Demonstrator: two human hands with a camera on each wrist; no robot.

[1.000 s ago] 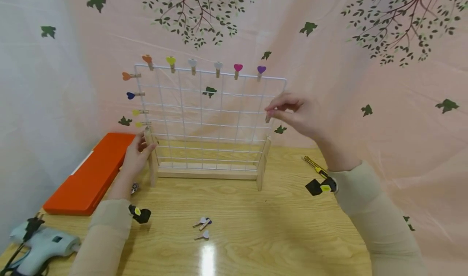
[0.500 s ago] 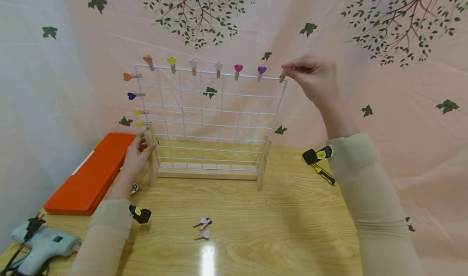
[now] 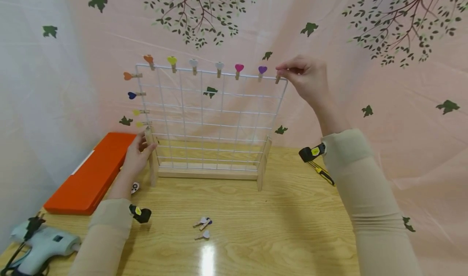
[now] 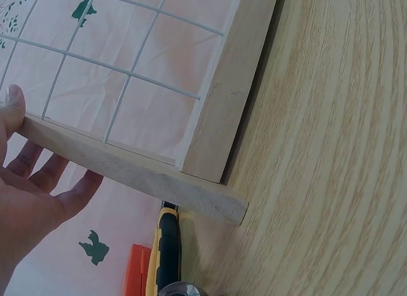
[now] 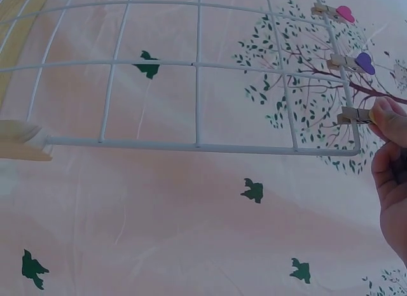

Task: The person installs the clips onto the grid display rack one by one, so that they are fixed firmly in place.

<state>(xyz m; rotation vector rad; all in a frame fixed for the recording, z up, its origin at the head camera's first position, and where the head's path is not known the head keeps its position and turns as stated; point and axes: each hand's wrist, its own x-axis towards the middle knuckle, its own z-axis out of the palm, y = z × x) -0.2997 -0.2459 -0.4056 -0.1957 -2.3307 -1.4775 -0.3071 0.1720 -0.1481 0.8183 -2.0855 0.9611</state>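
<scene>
A white wire grid stands upright in a wooden stand. My right hand pinches a small wooden clothespin between thumb and fingers, at the top wire near the right corner; the fingertips hide its top end. To its left on that wire sits a clothespin with a purple heart, then a pink heart and several others. More heart clothespins, orange, blue and yellow, are clipped down the left side. My left hand holds the stand's left upright, thumb on one side, fingers on the other.
Several loose heart clothespins lie on the table in front. At left are an orange case and a glue gun with its cord. A yellow and black craft knife lies right, partly under the right wrist camera.
My right hand has risen with the clothespin from beside the grid's right edge to the top right corner, then shifted slightly left along the top wire. The left hand has stayed in place.
</scene>
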